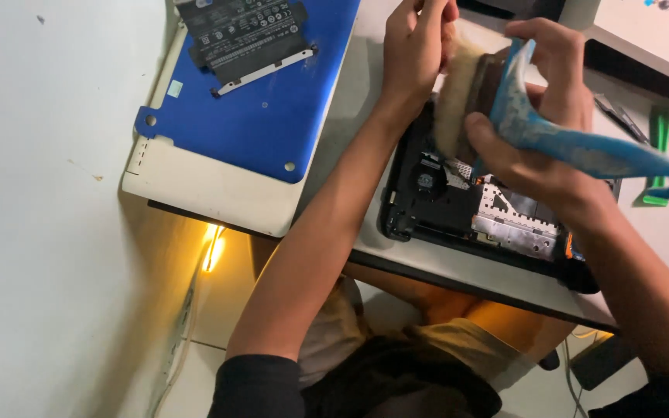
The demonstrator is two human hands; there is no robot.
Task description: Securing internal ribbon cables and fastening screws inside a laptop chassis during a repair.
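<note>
The right hand [540, 116] grips a wide paintbrush [505, 101] by its worn blue handle, above an opened black laptop chassis [458, 209] on the white desk [427, 259]. The left hand [416, 46] pinches the pale bristles. A blue laptop cover [265, 116] lies well left.

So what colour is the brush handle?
Blue, with worn whitish patches; the brush handle shows in the head view.

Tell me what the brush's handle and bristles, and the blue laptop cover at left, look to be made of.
Brush handle: likely painted wood or plastic, its blue coat worn and whitish in patches; held by the right hand. Bristles: soft pale fibre, fluffy and splayed, natural or synthetic unclear; the left hand touches them. Blue cover: probably smooth moulded plastic, an even sheen with screw holes.
</note>
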